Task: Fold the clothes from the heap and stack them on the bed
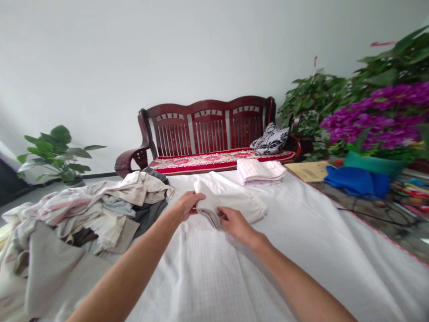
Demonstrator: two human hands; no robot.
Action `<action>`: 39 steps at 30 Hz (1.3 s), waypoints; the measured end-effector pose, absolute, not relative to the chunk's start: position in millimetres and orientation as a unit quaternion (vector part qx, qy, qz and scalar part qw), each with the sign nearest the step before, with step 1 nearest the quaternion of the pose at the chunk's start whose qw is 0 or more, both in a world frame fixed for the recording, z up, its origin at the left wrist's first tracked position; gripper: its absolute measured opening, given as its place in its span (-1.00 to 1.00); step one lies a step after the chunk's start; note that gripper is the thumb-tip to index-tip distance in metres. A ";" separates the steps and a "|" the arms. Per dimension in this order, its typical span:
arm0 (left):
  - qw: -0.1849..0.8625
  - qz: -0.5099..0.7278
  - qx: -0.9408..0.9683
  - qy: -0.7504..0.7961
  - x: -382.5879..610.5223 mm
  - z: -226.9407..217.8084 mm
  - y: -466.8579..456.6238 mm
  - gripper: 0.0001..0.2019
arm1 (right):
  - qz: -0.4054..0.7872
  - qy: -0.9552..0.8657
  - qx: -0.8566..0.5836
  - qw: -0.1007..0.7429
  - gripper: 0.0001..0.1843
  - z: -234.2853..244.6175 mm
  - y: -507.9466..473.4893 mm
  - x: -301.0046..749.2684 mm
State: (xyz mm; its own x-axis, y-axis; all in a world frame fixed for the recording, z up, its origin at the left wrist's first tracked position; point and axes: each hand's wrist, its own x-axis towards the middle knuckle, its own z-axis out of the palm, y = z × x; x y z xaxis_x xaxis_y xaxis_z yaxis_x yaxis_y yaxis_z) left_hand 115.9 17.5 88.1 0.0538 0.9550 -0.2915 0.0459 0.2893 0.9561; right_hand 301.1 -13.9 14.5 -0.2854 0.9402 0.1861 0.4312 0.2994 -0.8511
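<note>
A pale grey-white knitted garment (239, 205), partly folded, lies in the middle of the white cloth (208, 277); its gathered edge points right. My left hand (188, 205) grips the garment's folded left end, fingers closed around it. Near the fold's front edge, my right hand (231, 221) pinches the fabric between thumb and fingers. Behind it sits a neat stack of folded pink-striped clothes (259, 172). To the left of my arms is a loose heap of clothes (110, 214) in white, grey and dark colours.
A dark red wooden bench (208, 129) with a patterned cushion (271, 139) stands behind, against the wall. On the right, a side table holds a blue cloth (357, 181), a cardboard piece (308, 171), cables and purple flowers (378, 116). A potted plant (60, 154) is at left.
</note>
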 end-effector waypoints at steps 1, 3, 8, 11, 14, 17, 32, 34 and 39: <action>0.569 0.394 0.451 0.564 122.9 91.5 19.0 -0.79 | 0.395 -0.703 -0.461 0.371 -0.56 16.2 -14.6 302.0; 0.561 0.384 0.462 0.569 137.1 97.2 21.3 -0.83 | 0.485 -0.662 -0.430 0.377 -0.56 21.3 -17.8 305.3; 0.555 0.354 0.493 0.569 173.0 103.6 25.5 -0.83 | 0.635 -0.549 -0.401 0.368 -0.57 36.7 -29.5 320.6; 0.550 0.342 0.500 0.575 193.5 100.1 28.3 -0.60 | 0.692 -0.487 -0.383 0.371 -0.57 37.0 -32.2 330.5; 0.552 0.333 0.504 0.575 210.2 92.6 30.4 -0.38 | 0.737 -0.422 -0.357 0.389 -0.55 29.2 -31.4 337.2; 0.566 0.333 0.508 0.557 219.8 83.2 31.5 -0.43 | 0.754 -0.371 -0.349 0.416 -0.50 21.6 -30.3 339.4; 0.306 0.426 0.662 0.535 191.9 18.6 29.1 -0.66 | 0.692 -0.359 -0.464 0.420 -0.83 31.6 -38.9 383.0; 0.281 0.427 0.672 0.536 191.8 19.7 28.4 -0.63 | 0.682 -0.357 -0.483 0.418 -0.79 32.0 -34.5 383.9; 0.226 0.410 0.732 0.495 191.8 20.4 31.6 -0.62 | 0.655 -0.354 -0.516 0.424 -0.83 29.6 -29.7 368.8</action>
